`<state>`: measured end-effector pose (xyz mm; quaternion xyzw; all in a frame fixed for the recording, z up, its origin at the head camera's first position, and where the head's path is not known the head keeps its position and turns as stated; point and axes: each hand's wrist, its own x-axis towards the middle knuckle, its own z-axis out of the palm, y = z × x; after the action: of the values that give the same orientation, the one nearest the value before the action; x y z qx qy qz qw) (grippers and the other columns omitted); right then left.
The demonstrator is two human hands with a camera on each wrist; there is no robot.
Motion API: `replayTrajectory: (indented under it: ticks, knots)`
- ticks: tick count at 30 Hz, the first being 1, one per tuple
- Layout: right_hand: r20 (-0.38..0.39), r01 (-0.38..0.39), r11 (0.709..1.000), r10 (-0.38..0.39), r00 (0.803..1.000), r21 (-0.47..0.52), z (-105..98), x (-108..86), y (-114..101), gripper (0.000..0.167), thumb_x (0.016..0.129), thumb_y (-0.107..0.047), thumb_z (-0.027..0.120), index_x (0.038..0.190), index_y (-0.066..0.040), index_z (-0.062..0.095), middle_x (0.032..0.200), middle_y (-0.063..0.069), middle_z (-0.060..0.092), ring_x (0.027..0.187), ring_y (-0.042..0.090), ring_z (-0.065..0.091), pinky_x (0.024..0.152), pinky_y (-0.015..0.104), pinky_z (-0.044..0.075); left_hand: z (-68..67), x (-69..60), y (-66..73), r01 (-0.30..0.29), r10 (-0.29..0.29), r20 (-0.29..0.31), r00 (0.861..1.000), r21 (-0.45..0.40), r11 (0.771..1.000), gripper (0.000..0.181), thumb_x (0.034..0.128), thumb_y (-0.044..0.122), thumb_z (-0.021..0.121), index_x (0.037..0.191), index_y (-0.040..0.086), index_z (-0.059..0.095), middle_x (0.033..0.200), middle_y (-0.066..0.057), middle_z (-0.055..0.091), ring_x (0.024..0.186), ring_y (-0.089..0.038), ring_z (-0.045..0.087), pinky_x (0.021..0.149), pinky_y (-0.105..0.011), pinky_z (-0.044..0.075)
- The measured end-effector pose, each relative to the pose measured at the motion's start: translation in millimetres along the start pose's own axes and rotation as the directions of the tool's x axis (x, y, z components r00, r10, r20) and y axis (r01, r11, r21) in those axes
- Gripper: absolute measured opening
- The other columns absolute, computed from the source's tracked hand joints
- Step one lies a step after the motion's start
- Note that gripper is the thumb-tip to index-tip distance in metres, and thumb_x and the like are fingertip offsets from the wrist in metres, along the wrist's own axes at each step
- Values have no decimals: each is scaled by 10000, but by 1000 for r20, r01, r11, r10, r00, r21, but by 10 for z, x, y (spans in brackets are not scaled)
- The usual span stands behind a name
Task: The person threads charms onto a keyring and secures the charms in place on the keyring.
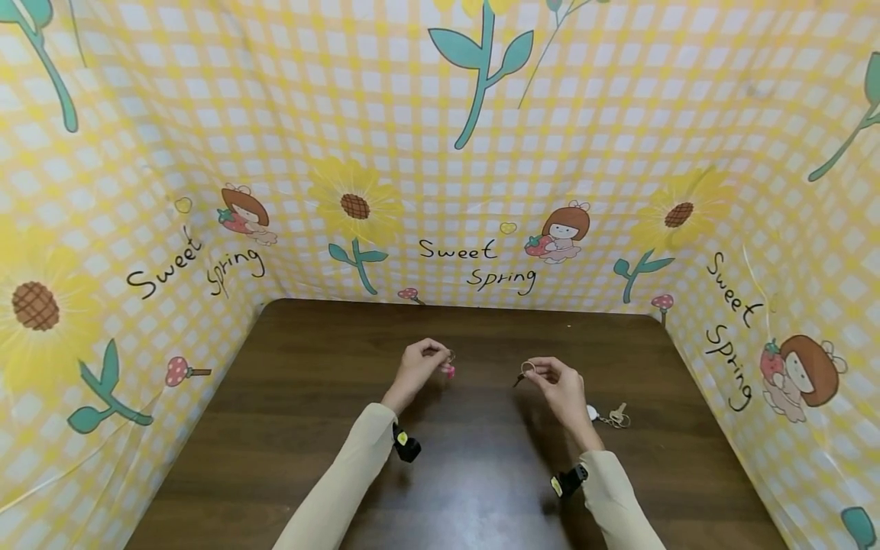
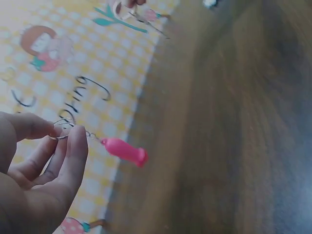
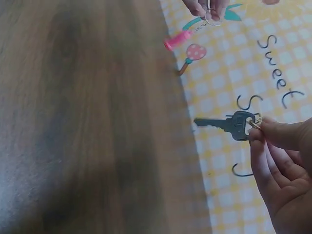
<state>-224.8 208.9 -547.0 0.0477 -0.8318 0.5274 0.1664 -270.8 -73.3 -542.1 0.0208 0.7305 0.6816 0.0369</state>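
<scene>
The left hand [image 1: 419, 365] pinches one ring [image 2: 63, 119] with one pink charm [image 2: 123, 150]; well apart, the right hand [image 1: 560, 384] pinches another ring [image 3: 254, 125] with one dark key [image 3: 237, 127]. One keychain [image 1: 616, 417] lies nearby.

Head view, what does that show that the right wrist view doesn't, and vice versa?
Only the head view: a second key and white fob on the table, and both sleeves. Only the right wrist view: the notched blade of the dark key. Both: the left hand with the pink charm, the right hand with the dark key, table and checked cloth.
</scene>
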Motion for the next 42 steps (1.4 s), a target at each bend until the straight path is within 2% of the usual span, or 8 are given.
replayTrajectory:
  ticks: [4,10,16,20,26,29,33,42]
  knots:
    - [8,11,1000,-11,1000,3,-22,20,-116,146,886,23,832,1022,29,780,905,152,775,791,47,705,711,119,527,-10,-39,126,-23,24,37,999,-47,999,114,1022,47,680,1049,-59,710,1011,-248,744,793,-191,736,964,-560,564]
    - [51,32,999,-33,998,18,-43,59,-277,67,935,-50,809,987,-9,799,910,123,783,791,73,698,688,154,515,-33,-107,296,-17,25,101,995,-80,997,171,1028,108,699,1110,-42,704,1010,-151,748,874,-211,757,1025,-465,547]
    - [127,6,995,-19,992,103,-27,91,-424,124,1005,-59,729,1059,37,786,945,175,782,803,83,728,707,190,561,-28,-161,397,-48,68,139,988,-145,988,109,1035,60,675,1062,-45,686,1056,-220,732,853,-166,740,921,-367,599]
    - [160,-1,988,-24,987,155,-20,106,-567,142,1020,11,677,1086,113,752,966,263,761,806,123,741,712,166,563,-13,-198,459,-61,90,160,983,-173,983,122,1037,43,668,1081,-71,671,1021,-152,725,855,-157,732,878,-326,610]
    - [208,14,982,-54,977,187,-57,80,-870,151,1020,90,627,1092,204,693,985,345,726,787,18,695,731,169,572,24,-262,539,-64,98,184,978,-182,981,127,1036,48,669,1091,-66,676,1022,-145,711,865,-160,728,974,-472,581]
    - [211,15,982,-55,976,187,-41,88,-848,149,1028,75,625,1097,183,701,989,329,731,787,-15,678,733,170,571,46,-293,560,-64,102,195,975,-190,980,104,1036,38,662,1076,-56,678,1034,-187,713,862,-168,725,992,-507,566]
    - [209,14,982,-54,976,189,3,122,-738,148,1037,32,639,1108,132,721,995,278,747,803,8,689,738,189,580,67,-309,568,-61,102,200,974,-201,978,104,1038,33,659,1081,-60,675,1035,-176,706,870,-172,730,953,-415,592]
    - [224,38,971,-93,970,237,65,134,-768,158,1041,-29,665,1097,99,740,986,256,754,872,286,746,758,206,587,112,-338,629,-81,123,228,966,-186,979,156,1041,55,668,1111,-84,656,1013,-155,716,876,-158,734,928,-382,602]
